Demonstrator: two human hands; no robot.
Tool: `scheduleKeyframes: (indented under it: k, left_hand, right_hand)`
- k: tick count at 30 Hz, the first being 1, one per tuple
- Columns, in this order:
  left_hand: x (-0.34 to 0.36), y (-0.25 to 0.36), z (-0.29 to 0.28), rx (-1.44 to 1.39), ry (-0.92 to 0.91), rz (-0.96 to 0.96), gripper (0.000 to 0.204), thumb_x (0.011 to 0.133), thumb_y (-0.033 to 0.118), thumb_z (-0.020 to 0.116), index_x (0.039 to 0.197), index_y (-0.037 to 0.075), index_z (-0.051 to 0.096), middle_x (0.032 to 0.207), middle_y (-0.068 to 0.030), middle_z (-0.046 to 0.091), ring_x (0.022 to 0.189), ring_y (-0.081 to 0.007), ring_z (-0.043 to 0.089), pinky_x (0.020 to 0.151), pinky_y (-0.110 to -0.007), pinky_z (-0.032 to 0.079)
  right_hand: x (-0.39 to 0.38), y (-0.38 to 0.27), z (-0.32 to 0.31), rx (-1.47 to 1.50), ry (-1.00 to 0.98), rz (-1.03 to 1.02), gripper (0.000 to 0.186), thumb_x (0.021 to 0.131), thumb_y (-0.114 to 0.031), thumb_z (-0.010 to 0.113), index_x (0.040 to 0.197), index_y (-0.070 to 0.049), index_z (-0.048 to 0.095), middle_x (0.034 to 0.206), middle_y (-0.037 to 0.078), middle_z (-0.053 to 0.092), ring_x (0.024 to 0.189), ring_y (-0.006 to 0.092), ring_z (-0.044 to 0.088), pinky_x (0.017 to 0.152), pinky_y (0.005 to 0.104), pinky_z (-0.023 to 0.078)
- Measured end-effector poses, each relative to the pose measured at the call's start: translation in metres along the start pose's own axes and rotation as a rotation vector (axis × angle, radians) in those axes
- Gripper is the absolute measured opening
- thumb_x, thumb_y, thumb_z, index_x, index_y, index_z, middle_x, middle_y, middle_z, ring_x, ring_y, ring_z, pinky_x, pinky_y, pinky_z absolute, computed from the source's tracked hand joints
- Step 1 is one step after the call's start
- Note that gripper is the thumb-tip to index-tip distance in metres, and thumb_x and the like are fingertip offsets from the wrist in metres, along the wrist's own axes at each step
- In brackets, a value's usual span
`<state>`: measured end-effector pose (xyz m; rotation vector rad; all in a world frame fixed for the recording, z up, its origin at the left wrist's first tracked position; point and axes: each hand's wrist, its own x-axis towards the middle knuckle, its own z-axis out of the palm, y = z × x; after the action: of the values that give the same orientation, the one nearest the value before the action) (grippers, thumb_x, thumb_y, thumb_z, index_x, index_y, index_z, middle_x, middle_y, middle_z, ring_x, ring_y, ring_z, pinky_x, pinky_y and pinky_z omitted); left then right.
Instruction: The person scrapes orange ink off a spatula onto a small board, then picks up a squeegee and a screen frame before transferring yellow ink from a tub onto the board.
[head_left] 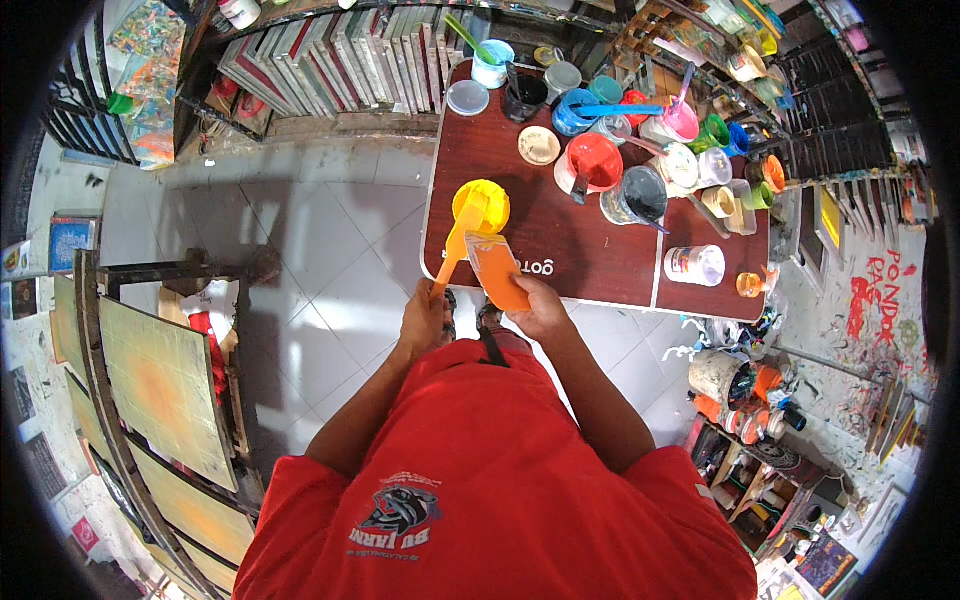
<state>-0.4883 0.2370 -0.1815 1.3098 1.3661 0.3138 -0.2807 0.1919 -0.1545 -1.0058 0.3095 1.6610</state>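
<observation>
In my left hand is the handle of an orange-yellow spatula, its upper end over a tub of yellow paint. My right hand grips a flat orange scraper with a pale, paint-smeared blade. The scraper's far edge lies close against the spatula, just below the tub; whether they touch is hard to tell. The tub stands near the left edge of the dark red table. Fingers of both hands are wrapped round what they hold.
Tubs of red paint, dark grey paint and blue paint crowd the table's far right. A white jar lies near its front edge. Framed screens fill a shelf behind. A metal rack with boards stands left.
</observation>
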Motion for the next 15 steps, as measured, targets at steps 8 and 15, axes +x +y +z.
scheduleKeyframes:
  k: [8,15]
  left_hand:
    - [-0.013,0.017,-0.003,-0.05,-0.037,0.135,0.016,0.096,0.011,0.041,0.111,0.007,0.047,0.078,-0.0068,0.059,0.069,-0.0182,0.058,0.062,-0.032,0.048]
    - [0.002,-0.034,-0.028,0.018,-0.075,0.262,0.016,0.096,0.008,0.046,0.111,0.005,0.047,0.078,-0.0017,0.043,0.072,-0.0114,0.041,0.065,-0.025,0.038]
  right_hand:
    - [0.019,0.006,0.001,-0.009,-0.095,0.054,0.014,0.093,-0.021,0.051,0.097,-0.009,0.058,0.086,0.002,0.061,0.067,0.0132,0.051,0.051,0.0263,0.033]
    - [0.005,-0.016,0.045,0.039,0.121,0.066,0.011,0.09,-0.018,0.054,0.09,-0.008,0.058,0.08,0.002,0.056,0.063,0.0132,0.05,0.049,0.0247,0.032]
